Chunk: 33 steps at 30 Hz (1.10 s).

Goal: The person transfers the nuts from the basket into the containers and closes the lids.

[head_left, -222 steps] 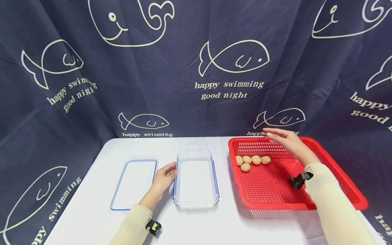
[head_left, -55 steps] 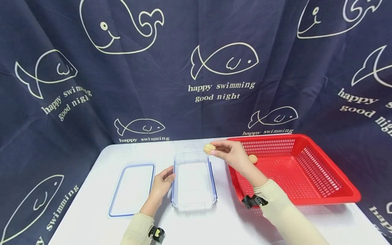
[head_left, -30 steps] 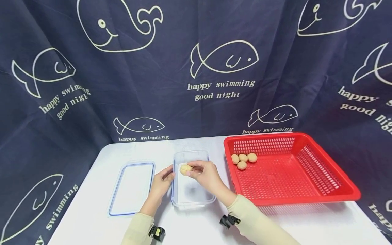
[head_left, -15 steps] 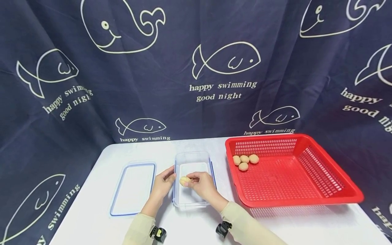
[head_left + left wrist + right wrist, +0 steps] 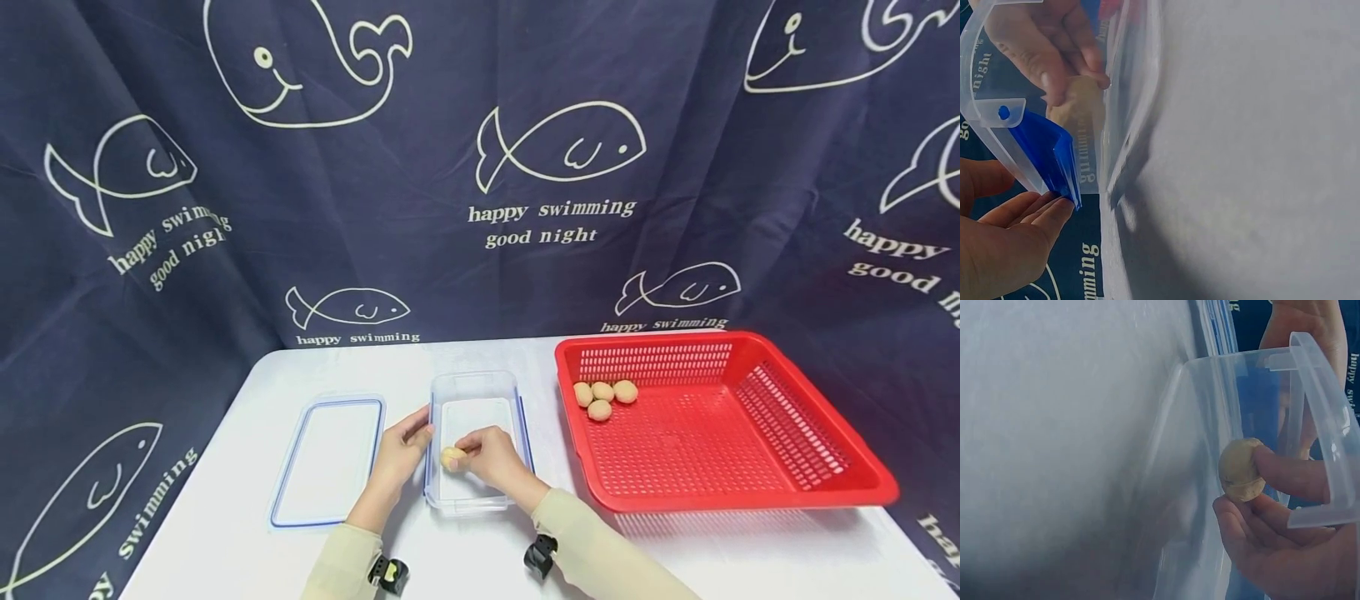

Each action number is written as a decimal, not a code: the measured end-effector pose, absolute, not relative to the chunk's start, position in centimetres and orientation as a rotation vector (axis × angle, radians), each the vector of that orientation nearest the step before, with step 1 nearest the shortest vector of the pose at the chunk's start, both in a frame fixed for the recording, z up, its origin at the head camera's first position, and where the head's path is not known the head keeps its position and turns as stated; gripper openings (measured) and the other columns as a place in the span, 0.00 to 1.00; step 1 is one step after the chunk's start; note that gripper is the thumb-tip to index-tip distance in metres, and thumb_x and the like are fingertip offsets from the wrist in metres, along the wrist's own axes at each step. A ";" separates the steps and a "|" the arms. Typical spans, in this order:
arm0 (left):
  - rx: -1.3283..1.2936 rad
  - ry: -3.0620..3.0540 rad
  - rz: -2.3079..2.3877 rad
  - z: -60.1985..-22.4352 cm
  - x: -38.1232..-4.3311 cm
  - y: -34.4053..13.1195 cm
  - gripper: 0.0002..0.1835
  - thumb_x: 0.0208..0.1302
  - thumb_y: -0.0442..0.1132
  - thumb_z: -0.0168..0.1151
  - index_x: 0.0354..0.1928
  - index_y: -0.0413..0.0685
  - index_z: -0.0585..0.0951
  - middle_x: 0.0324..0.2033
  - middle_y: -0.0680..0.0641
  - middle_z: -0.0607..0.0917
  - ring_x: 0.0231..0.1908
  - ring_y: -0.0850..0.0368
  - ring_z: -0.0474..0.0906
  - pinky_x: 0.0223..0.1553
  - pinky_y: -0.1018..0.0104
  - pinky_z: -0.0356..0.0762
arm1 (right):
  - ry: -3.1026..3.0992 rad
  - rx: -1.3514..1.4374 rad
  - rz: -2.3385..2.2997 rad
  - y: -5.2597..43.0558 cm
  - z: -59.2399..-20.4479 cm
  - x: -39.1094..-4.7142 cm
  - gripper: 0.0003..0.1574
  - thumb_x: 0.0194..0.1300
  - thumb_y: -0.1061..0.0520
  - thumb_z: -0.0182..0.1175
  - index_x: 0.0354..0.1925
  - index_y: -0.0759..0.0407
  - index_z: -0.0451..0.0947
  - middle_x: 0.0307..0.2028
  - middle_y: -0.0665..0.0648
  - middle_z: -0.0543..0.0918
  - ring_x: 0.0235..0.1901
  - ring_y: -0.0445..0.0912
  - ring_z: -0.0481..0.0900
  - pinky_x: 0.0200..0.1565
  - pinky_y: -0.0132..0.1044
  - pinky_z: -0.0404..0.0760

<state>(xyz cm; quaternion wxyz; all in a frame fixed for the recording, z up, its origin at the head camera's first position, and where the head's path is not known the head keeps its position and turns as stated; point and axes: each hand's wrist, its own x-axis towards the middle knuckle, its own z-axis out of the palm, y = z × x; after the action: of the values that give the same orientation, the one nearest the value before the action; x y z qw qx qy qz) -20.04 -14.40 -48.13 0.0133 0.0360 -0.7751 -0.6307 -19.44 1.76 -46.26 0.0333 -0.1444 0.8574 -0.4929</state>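
Round tan walnut (image 5: 451, 459), pinched by right hand (image 5: 492, 457), had moved lower inside clear rectangular plastic container (image 5: 474, 390); relaxed left hand (image 5: 401, 454) touched container's left side. Walnut remained unreleased.

- Walnut (image 5: 452, 457): round, pale tan, with a seam; pinched between thumb and fingers of the right hand (image 5: 491, 457), inside the container walls; floor contact cannot be determined.
- Container (image 5: 467, 504): clear, rectangular, open-topped, with blue side flaps; upright on the table (image 5: 450, 550), long sides running front to back; left side touched by the left hand (image 5: 400, 450).
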 end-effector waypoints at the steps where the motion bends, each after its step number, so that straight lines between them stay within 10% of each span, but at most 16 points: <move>1: 0.113 -2.416 -1.962 -48.1 -20.0 -14.4 0.21 0.61 0.36 0.54 0.57 0.43 0.70 0.53 0.39 0.74 0.52 0.51 0.72 0.54 0.64 0.69 | 2.636 -0.442 -1.506 1.7 -46.3 -19.5 0.13 0.42 0.62 0.69 0.29 0.68 0.81 0.22 0.57 0.82 0.19 0.36 0.72 0.20 0.26 0.73; 33: 0.126 -2.405 -1.962 -48.2 -20.0 -14.3 0.21 0.60 0.35 0.55 0.56 0.43 0.71 0.52 0.40 0.75 0.52 0.50 0.72 0.53 0.65 0.70 | 2.639 -0.467 -1.416 1.7 -46.1 -19.5 0.17 0.45 0.62 0.67 0.35 0.69 0.79 0.26 0.59 0.82 0.24 0.41 0.76 0.25 0.28 0.75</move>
<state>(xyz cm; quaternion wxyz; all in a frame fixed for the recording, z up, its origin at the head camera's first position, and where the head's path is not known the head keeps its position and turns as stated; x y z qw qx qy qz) -20.00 -14.29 -48.21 0.0177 0.0406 -0.7740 -0.6316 -19.55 1.74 -46.14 0.0553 -0.1539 0.8692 -0.4666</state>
